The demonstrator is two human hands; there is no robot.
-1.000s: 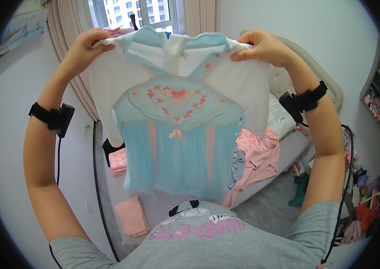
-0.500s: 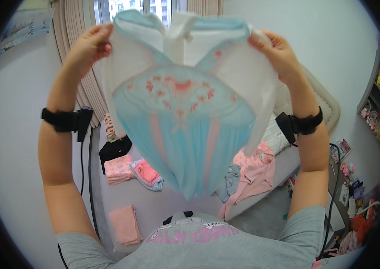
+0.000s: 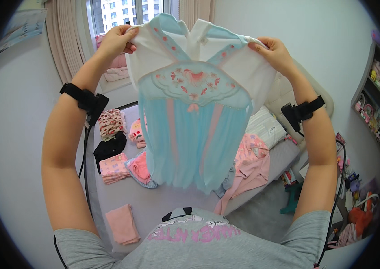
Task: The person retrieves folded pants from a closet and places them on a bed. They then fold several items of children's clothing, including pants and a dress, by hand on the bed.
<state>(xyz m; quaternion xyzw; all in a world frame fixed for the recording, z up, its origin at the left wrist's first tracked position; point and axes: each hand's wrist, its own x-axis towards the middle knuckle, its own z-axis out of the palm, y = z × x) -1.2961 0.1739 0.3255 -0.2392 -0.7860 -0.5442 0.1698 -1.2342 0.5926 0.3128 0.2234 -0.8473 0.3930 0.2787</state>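
Note:
A small white and light-blue dress point(image 3: 194, 112) with pink embroidery on the chest and a sheer blue skirt hangs in the air in front of me. My left hand point(image 3: 116, 40) pinches its left shoulder. My right hand point(image 3: 275, 54) pinches its right shoulder. Both arms are raised, each with a black wrist strap and cable. The dress hangs over a bed point(image 3: 163, 201) and hides part of it.
Folded pink and patterned clothes point(image 3: 113, 166) lie in small stacks on the bed's left side, with a folded pink piece point(image 3: 121, 223) near its front edge. Loose pink garments point(image 3: 252, 161) spill over the right side. A window point(image 3: 127, 13) is behind, shelves with toys point(image 3: 376, 89) at right.
I have lifted the dress and spread it wider; my view has tilted down, so more of the bed and the folded stacks shows.

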